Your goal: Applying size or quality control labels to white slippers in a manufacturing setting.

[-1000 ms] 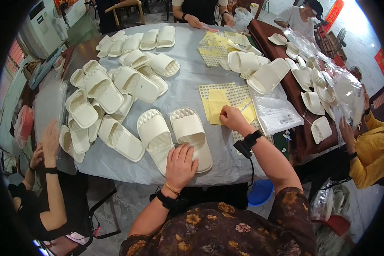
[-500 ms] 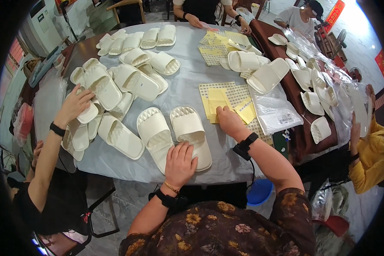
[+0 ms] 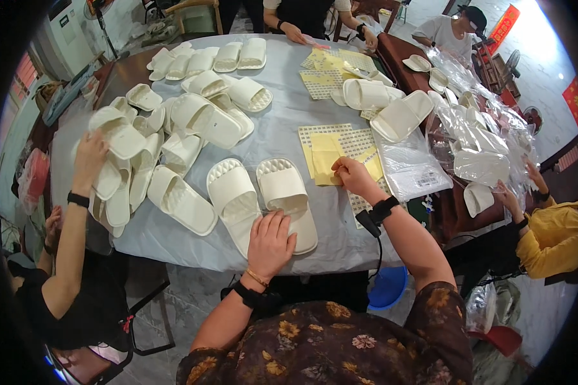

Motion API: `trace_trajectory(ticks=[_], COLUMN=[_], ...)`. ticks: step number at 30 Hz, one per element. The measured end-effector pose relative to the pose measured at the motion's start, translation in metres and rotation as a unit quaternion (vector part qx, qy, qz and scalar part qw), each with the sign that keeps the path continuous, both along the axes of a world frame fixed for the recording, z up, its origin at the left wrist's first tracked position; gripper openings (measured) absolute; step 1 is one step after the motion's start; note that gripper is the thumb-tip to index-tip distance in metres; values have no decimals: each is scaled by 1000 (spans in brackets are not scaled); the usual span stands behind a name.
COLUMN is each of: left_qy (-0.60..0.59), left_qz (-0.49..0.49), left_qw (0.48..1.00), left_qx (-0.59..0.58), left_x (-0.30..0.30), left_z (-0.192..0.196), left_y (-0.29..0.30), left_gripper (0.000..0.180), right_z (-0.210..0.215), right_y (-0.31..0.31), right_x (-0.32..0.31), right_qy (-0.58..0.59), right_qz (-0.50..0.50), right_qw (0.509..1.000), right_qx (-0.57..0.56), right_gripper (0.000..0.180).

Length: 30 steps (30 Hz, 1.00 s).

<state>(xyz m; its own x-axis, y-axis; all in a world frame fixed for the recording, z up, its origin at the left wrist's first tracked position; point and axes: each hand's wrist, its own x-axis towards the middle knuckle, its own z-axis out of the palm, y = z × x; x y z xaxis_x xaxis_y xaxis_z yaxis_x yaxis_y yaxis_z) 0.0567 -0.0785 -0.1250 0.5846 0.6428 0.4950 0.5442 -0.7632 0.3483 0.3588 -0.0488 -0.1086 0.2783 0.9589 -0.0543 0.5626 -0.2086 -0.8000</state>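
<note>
White slipper pair (image 3: pixel 263 199) lies on grey table cover (image 3: pixel 282 128). Left hand (image 3: pixel 271 240) rests flat, fingers spread, on the heels. Right hand (image 3: pixel 350 176) pinches at yellow sticker sheet (image 3: pixel 324 154).

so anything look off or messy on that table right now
Nothing is damaged or spilled. The pair of white slippers under the left hand lies neatly side by side; the right hand is on the yellow sticker sheets. Only the slipper pile at left is jumbled, overlapping at odd angles.

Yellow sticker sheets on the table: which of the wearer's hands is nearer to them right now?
Right. The right hand rests its fingertips on the yellow sticker sheets. The left hand lies apart from them, on the heel ends of the pair of white slippers.
</note>
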Motion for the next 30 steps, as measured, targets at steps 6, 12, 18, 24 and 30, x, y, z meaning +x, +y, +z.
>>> trace_trajectory(ticks=[6,12,18,24,30], left_qy=[-4,5,7,53,61], left_qz=[-1,-1,-13,-19,-4], left_qw=[1000,1000,1000,998,998], left_qx=[2,-8,-13,5,16], left_x=[1,1,0,5,4], left_z=[1,3,0,-1,-3], left_y=[1,0,0,1,1], left_gripper=[41,41,40,42,41], right_z=[15,26,32,38,35], right_y=[-4,-20,-26,-76,-165], right_x=[-3,-12,-19,-27,23], right_qy=[201,389,416,381,292], right_qz=[-31,-7,-49,0,-165], right_qw=[976,916,904,924,941], right_qx=[-74,-95,-79,-47,47], right_gripper=[20,13,13,12,18])
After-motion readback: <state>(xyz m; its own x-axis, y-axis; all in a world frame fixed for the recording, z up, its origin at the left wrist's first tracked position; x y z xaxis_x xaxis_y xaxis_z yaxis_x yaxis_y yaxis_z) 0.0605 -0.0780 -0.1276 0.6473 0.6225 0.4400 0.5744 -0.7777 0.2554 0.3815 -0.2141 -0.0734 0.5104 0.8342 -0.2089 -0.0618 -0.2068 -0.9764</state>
